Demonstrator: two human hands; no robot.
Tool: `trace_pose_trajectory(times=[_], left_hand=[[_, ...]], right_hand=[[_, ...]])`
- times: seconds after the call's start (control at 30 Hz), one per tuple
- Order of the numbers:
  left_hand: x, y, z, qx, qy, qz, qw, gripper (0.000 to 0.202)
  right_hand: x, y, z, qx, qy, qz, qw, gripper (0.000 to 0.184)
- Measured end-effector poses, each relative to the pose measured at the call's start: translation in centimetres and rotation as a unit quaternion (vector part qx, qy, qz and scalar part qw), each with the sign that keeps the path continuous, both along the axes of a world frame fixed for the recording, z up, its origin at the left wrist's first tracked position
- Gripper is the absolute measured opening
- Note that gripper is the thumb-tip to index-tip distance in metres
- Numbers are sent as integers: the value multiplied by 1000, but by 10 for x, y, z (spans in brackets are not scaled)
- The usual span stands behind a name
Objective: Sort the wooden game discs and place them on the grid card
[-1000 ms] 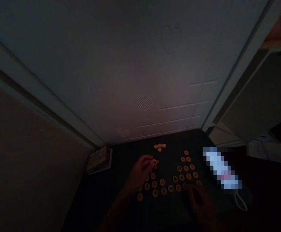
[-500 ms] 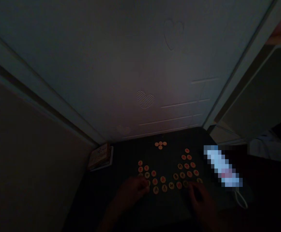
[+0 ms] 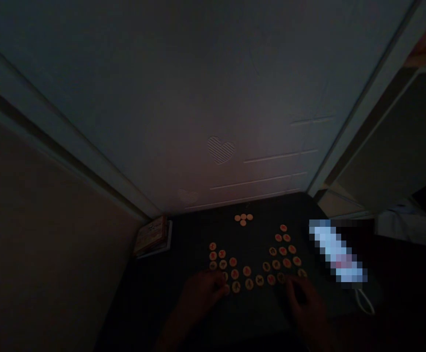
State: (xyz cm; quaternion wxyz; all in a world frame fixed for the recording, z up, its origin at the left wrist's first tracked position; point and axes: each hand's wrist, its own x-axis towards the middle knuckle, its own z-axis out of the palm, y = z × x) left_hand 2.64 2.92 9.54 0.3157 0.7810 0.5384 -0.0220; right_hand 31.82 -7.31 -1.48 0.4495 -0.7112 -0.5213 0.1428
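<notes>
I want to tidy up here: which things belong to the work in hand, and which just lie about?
In use:
marked discs, near the left hand and right hand
plain-faced discs, probably the same set
dark table

Seemingly lying about:
flat stack, left
pixelated bright object, right
pale thing beyond the table

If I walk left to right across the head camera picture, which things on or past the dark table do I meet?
Book-like stack, left hand, four plain discs, right hand, pale sheet-like thing.
</notes>
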Motion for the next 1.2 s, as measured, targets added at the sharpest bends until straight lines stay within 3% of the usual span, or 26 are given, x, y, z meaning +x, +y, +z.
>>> trace_pose_trajectory(times=[0.27, 0.4, 0.53, 0.7, 0.9, 1.03, 1.2], left_hand=[[-2, -3, -4, 27, 6, 14, 1000, 13], [-3, 6, 2, 53, -18, 18, 998, 18], [8, 35, 9, 133, -30, 29, 990, 22], [48, 86, 2, 256, -8, -25, 966, 22], [95, 124, -17, 274, 25, -63, 959, 22], [98, 127, -25, 267, 27, -74, 960, 18], [86, 113, -28, 246, 10, -98, 964, 14]], right_hand=[[-1, -1, 7, -13, 19, 1, 1000, 33], [0, -3, 7, -14, 25, 4, 1000, 32], [1, -4, 3, -3, 22, -9, 1000, 32], [2, -3, -3, 24, 15, -35, 999, 32], [-1, -2, -4, 48, 16, -40, 998, 32], [-3, 0, 1, 52, 25, -49, 997, 31], [-4, 2, 4, 61, 20, -52, 997, 32]])
